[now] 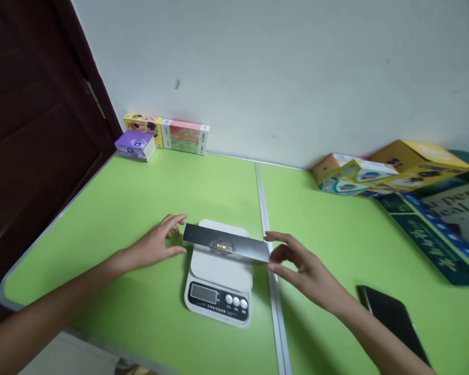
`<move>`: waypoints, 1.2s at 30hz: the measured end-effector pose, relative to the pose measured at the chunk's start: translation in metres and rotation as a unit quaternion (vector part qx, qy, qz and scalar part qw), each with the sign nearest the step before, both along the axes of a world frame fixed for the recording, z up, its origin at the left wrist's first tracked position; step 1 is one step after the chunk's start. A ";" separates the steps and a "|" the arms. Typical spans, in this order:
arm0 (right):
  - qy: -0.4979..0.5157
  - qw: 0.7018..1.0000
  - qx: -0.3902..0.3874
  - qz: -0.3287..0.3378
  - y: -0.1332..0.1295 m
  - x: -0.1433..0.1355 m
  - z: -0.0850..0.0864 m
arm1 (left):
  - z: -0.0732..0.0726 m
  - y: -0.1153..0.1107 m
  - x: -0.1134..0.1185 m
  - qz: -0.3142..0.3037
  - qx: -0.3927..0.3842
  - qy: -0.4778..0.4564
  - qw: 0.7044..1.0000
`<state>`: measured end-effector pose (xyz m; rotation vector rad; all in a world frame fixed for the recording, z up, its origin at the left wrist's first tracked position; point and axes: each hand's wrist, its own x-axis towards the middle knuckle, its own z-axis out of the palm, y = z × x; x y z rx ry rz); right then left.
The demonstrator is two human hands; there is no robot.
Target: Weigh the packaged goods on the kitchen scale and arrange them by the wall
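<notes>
A long black box [203,237] with small gold markings lies across the white kitchen scale [221,273], its ends jutting past both sides of the plate. Just off the box's left end is my left hand [158,245], thumb and fingers apart with nothing between them. At the opposite end, my right hand [297,260] has its fingers spread and curved around the corner; whether the fingertips touch the box I cannot tell. The scale's display shows no digits I can read, and three round buttons sit beside it.
At the back left stand a purple tissue pack [135,145], a yellow box [144,122] and a pink-green box [185,136]. Several cartons, including a yellow box [418,156] and a dark green box [426,234], lie right. A black phone-like object [393,317] rests near my right forearm.
</notes>
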<state>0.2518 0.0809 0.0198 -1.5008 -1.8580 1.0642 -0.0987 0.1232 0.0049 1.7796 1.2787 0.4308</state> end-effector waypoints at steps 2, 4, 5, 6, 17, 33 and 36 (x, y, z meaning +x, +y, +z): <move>-0.009 1.000 0.001 0.002 0.000 0.001 0.003 | 0.003 0.000 -0.004 -0.018 0.026 0.006 0.999; -0.021 1.000 0.005 0.009 0.002 -0.004 0.005 | 0.005 0.001 -0.004 -0.032 0.022 0.010 0.999; -0.027 1.000 0.007 0.013 0.003 -0.008 0.005 | 0.006 0.001 -0.003 -0.035 0.015 0.010 0.999; -0.030 0.999 0.009 0.018 0.005 -0.011 0.006 | 0.006 0.002 -0.001 -0.035 0.008 0.006 0.999; -0.007 0.996 0.080 -0.035 0.104 -0.042 0.021 | 0.004 0.074 0.011 0.135 0.141 -0.154 0.969; 0.000 0.957 0.270 -0.108 0.368 -0.132 0.024 | 0.012 0.287 0.009 0.160 0.346 0.215 0.899; 0.005 0.949 0.292 -0.118 0.376 -0.131 0.007 | 0.003 0.294 0.010 0.149 0.341 0.245 0.895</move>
